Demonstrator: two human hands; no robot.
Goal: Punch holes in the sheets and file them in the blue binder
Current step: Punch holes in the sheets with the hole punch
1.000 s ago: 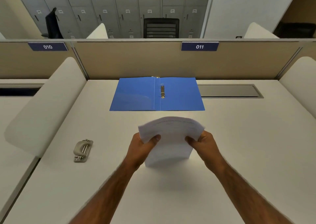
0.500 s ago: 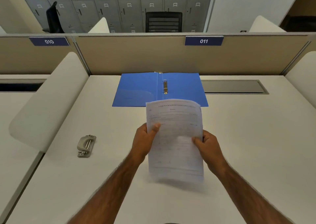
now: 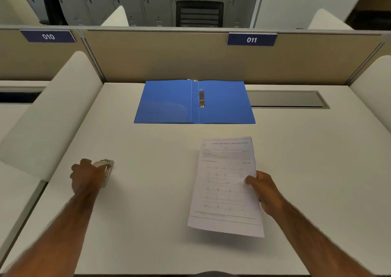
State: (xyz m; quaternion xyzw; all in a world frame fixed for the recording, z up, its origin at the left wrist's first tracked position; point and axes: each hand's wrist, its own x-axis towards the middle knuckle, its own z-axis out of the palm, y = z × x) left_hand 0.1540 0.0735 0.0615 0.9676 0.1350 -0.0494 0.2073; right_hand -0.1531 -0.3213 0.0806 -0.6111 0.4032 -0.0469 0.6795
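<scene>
The blue binder (image 3: 169, 103) lies open flat at the back of the white desk (image 3: 152, 192), its metal ring clip (image 3: 202, 99) on the right half beside the spine. My right hand (image 3: 263, 188) pinches the right edge of a thin stack of printed sheets (image 3: 224, 187), held just above the desk in front of the binder. At the desk's left side my left hand (image 3: 86, 176) curls over the grey hole punch (image 3: 105, 168) and hides most of it.
A tan partition (image 3: 169, 56) with labels 010 and 011 runs behind the binder. A grey cable hatch (image 3: 285, 99) sits flush in the desk to the binder's right. White padded dividers (image 3: 53, 111) flank the desk on both sides.
My left hand let go of the sheets and moved left onto the hole punch. The sheets, now in my right hand alone, dropped lower and to the right.
</scene>
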